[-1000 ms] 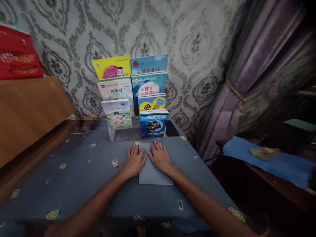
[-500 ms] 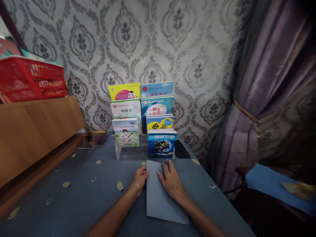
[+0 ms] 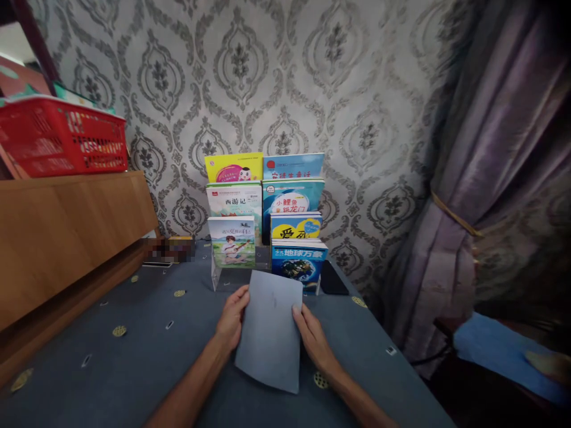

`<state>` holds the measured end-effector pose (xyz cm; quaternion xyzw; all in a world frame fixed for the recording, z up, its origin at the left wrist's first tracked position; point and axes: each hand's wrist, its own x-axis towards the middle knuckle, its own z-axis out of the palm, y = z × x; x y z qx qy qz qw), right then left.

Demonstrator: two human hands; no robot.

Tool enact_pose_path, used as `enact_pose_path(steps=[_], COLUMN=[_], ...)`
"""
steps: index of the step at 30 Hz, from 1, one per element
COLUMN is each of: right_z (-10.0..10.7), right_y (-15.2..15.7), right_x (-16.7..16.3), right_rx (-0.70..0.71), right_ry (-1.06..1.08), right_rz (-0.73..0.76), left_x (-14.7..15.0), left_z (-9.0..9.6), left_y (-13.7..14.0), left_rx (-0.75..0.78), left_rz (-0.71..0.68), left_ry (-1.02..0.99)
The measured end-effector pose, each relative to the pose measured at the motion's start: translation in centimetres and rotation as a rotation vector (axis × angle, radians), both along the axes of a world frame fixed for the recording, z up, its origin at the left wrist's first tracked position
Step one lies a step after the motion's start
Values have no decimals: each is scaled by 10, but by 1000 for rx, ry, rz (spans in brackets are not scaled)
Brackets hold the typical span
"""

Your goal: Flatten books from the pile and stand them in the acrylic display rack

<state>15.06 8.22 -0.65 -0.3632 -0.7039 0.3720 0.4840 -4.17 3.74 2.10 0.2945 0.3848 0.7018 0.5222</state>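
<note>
A thin, plain grey-blue booklet (image 3: 272, 339) is tilted up between my two hands, its face towards me and a faint mark near its top. My left hand (image 3: 232, 318) grips its left edge near the upper corner. On the opposite edge, my right hand (image 3: 314, 339) pinches it with the thumb in front; the other fingers are partly hidden behind. Just beyond stands a clear stepped book rack (image 3: 215, 276). It bears several picture books, among them one with a guitar player (image 3: 232, 245) and a blue one with a globe (image 3: 298, 266).
A dark flat phone-like thing (image 3: 334, 278) lies right of the rack. At the left, a red basket (image 3: 66, 137) sits on a wooden cabinet (image 3: 75, 232). A purple curtain (image 3: 419, 285) hangs at the right, near a blue cloth (image 3: 495, 348). A patterned cloth (image 3: 147, 333) covers the table.
The booklet has come up off the table and tilted towards the rack. My right hand has gone from lying flat on it to gripping its right edge. The view has shifted slightly.
</note>
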Motion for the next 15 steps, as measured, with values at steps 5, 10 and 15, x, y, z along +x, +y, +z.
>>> enact_pose_path(steps=[5,10,15], right_z=[38,52,43], right_y=[-10,-25,-33], right_x=[2,-4,-7], right_rx=[55,201,277], right_ry=[-70,-163,-208], right_rz=[232,252,181], left_x=[-22,-32,-28], left_z=[15,20,10], left_y=[-6,-6,0], left_rx=[135,194,198], left_rz=[55,93,212], left_ry=[87,72,70])
